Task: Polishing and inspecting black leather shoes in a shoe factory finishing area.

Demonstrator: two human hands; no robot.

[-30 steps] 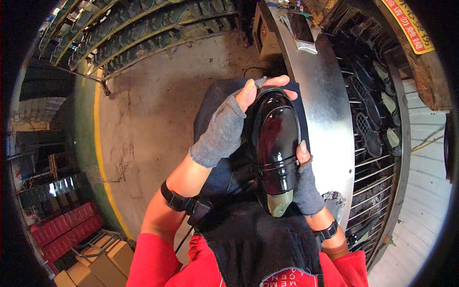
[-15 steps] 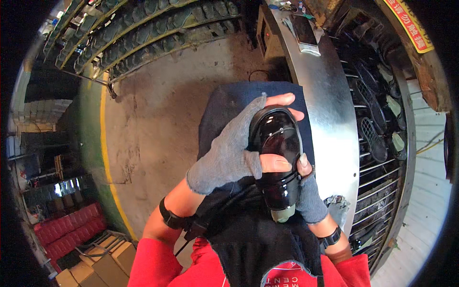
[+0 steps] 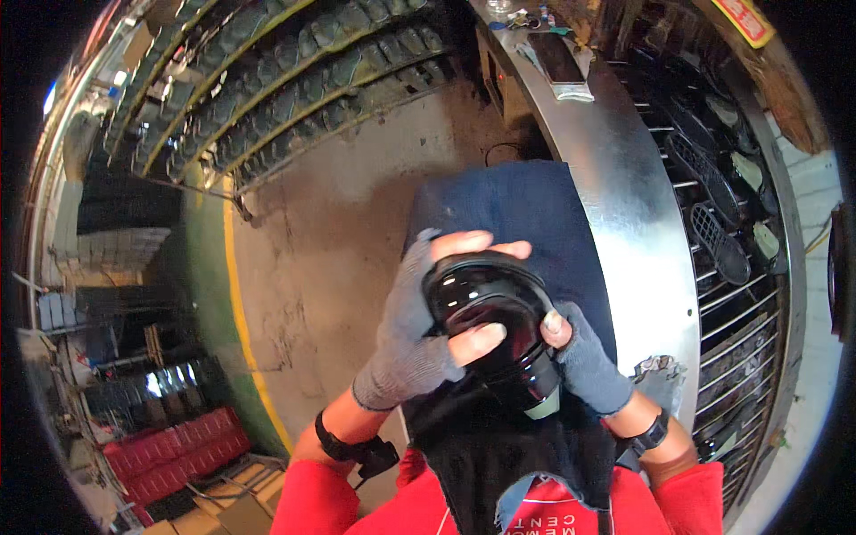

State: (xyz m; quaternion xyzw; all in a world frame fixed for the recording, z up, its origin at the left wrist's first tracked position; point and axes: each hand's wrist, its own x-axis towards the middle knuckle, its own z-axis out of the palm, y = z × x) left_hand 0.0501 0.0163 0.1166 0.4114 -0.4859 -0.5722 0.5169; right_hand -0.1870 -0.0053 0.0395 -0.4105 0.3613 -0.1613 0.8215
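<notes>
A glossy black shoe (image 3: 486, 308) is held between my hands above my lap, toe pointing away and to the left. A pale piece (image 3: 542, 407) shows at its heel end. My left hand (image 3: 423, 330), in a grey fingerless glove, wraps the toe, with fingers over the far edge and thumb across the upper. My right hand (image 3: 584, 352), gloved the same way, grips the shoe's right side, its thumb on the edge of the sole; its other fingers are hidden. Under the shoe lies a dark apron (image 3: 526, 209) over my legs.
To the right runs a metal bench (image 3: 629, 205), with a dark flat object (image 3: 557, 62) on a cloth at its far end. Beyond it, a barred rack (image 3: 736, 312) carries black soles (image 3: 718, 241). Shelves of shoes (image 3: 330, 53) stand far left; a red seat (image 3: 178, 455) is at lower left.
The shoe has tilted, its toe swinging left and nearer to me and its heel to the right. Both hands keep hold of it. The whole view has shifted slightly.
</notes>
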